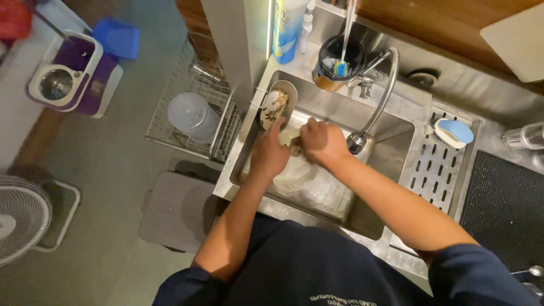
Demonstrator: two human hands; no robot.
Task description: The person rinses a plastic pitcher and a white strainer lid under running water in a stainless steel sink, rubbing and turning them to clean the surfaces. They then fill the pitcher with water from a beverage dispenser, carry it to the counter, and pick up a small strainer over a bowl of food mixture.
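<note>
Both my hands are down in a steel sink [391, 164]. My left hand [268, 153] grips the edge of a pale cutting board [306, 181] that lies in the basin. My right hand [321, 140] is closed on a small light sponge or cloth and presses it against the board's top end. The flexible spring faucet [374, 107] hangs just right of my right hand, its head near my wrist. What the right hand holds is mostly hidden by the fingers.
A sink strainer basket [277, 105] with food scraps hangs at the basin's left wall. A dark cup with a brush [339, 62] and bottles stand behind the sink. A blue-white scrubber [453, 131] lies on the drainboard. A wire rack with a plastic container [192, 116] stands left; a fan [20, 218] on the floor.
</note>
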